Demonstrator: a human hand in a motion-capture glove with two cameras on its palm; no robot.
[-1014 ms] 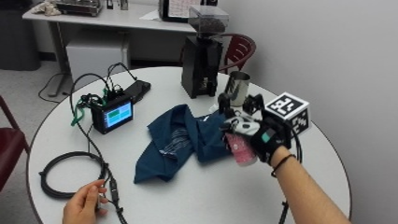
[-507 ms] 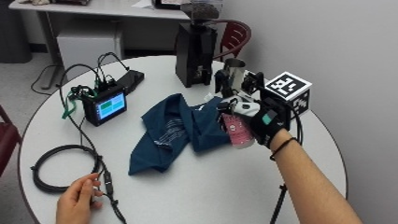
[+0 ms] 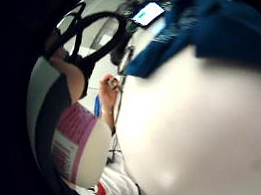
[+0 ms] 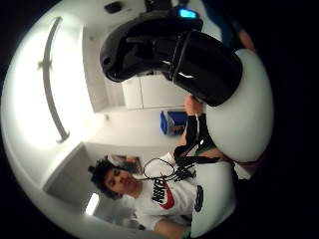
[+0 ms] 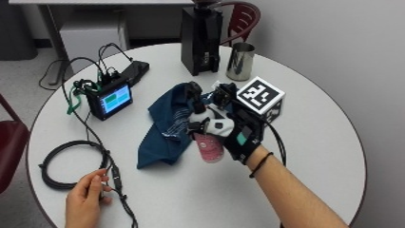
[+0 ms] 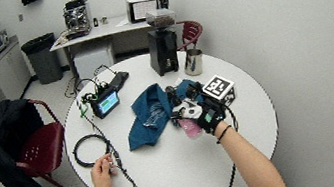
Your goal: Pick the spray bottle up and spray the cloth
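Round white table [image 5: 329, 142], mid-task. Blue cloth [image 5: 168, 126] crumpled at centre. Gloved right hand [image 5: 231, 130] just right of it, fingers clamped on pink spray bottle [image 5: 208, 148], lifted, nozzle toward cloth. Pickup looks done; next: squeeze trigger.

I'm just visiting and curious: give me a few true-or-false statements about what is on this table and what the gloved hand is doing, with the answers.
1. The gloved right hand holds the spray bottle above the table. True.
2. The blue cloth is folded into a neat square. False: it lies crumpled and spread out.
3. The bottle's nozzle points towards the cloth. True.
4. The metal cup lies on its side. False: it stands upright beside the black grinder.
5. The bare hand rests on the cloth. False: it touches a black cable near the table's edge.
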